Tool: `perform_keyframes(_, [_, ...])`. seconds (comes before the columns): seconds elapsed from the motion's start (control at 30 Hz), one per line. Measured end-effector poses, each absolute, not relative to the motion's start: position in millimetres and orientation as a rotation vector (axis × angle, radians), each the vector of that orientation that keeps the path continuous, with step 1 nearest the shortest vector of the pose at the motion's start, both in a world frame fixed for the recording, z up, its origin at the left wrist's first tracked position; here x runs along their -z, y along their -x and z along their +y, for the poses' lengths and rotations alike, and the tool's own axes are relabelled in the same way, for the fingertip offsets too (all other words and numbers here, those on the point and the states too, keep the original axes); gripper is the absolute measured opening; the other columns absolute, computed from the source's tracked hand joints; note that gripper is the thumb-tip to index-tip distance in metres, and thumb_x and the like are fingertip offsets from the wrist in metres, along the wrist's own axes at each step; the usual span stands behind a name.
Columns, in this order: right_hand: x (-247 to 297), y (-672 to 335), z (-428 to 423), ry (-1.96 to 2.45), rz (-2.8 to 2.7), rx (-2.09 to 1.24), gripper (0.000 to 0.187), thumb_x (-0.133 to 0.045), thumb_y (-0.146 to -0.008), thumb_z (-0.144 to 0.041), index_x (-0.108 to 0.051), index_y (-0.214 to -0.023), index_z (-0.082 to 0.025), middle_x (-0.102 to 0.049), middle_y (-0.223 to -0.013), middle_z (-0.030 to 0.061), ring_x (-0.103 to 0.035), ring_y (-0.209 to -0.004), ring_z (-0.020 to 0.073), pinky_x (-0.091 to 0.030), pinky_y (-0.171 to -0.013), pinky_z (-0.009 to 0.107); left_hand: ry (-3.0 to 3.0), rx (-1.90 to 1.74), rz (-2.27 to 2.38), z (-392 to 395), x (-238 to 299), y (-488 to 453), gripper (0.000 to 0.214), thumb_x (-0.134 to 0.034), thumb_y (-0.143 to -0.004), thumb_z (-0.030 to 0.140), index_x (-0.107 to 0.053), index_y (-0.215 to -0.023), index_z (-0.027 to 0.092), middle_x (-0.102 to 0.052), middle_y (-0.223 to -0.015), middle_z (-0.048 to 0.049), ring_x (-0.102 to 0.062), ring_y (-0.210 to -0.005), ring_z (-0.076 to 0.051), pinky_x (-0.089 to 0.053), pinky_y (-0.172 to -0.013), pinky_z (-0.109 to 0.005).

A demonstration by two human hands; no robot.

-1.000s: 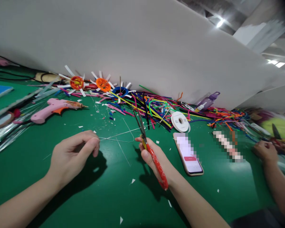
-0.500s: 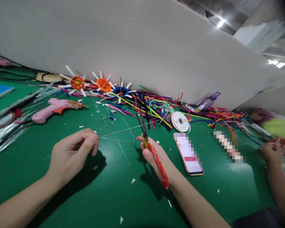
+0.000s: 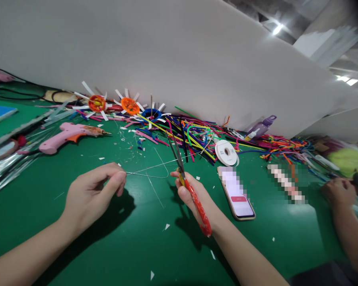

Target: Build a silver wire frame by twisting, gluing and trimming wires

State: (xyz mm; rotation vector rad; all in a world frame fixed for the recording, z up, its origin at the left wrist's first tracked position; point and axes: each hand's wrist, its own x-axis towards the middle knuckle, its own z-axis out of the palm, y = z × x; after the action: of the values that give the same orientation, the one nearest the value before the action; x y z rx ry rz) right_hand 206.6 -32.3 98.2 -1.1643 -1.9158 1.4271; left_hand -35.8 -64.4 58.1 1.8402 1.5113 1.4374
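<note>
My left hand [image 3: 97, 194] is closed in a pinch, thumb against fingers, on the end of a thin, pale wire [image 3: 150, 176]. The wire runs right from my fingertips and bends round in a loop just short of the scissors. In my right hand [image 3: 205, 197] are scissors [image 3: 197, 204] with red and yellow handles, their narrow blades pointing up and away and slightly apart. Another thin line crosses behind the blades towards the pile; whether it is part of the same wire I cannot tell.
A phone [image 3: 238, 194] and a white ribbon spool [image 3: 226, 152] lie right of the scissors. Pipe cleaners [image 3: 179, 135] are heaped along the grey partition. A pink glue gun [image 3: 68, 137] is at left. Another person's hand [image 3: 340, 194] works at far right.
My left hand has shifted very slightly right, still pinching the wire. The scissors hardly move. At far right, the other person's hand has moved a little and a dark item shows there.
</note>
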Motion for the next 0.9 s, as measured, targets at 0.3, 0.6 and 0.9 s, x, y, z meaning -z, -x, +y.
perform_keyframes(0.3, [-89.9, -202.7, -33.2, 1.206, -1.862, -1.353, 0.048, -0.048, -0.083, -0.060, -0.049, -0.106, -0.017, -0.045, -0.079, 0.0005, -0.037, -0.062, 0.0111, -0.033, -0.056, 0.025, -1.788, -1.474, 1.339, -64.6, -56.0, 36.3, 0.028, -0.040, -0.092, 0.024, -0.054, -0.068, 0.020, -0.053, -0.062, 0.0031, -0.052, -0.061, -0.011, -0.039, -0.062, -0.027])
perform_keyframes(0.6, [-85.7, -202.3, -32.4, 1.232, -1.866, -1.243, 0.038, -0.050, -0.085, -0.052, -0.049, -0.103, -0.019, -0.046, -0.080, 0.0009, -0.041, -0.066, 0.0128, -0.033, -0.056, 0.025, -1.372, -1.646, 1.216, -60.3, -47.3, 37.3, 0.032, -0.031, -0.095, 0.031, -0.060, -0.084, 0.022, -0.055, -0.070, 0.0017, -0.054, -0.058, -0.011, -0.041, -0.062, -0.030])
perform_keyframes(0.9, [-82.6, -202.1, -32.2, 1.283, -1.868, -1.181, 0.036, -0.050, -0.084, -0.051, -0.051, -0.101, -0.019, -0.049, -0.079, 0.0011, -0.042, -0.064, 0.0128, -0.036, -0.056, 0.025, -1.526, -1.529, 1.403, -63.7, -55.3, 33.5, 0.026, -0.036, -0.094, 0.035, -0.057, -0.084, 0.022, -0.054, -0.069, 0.0031, -0.054, -0.059, -0.010, -0.041, -0.062, -0.027])
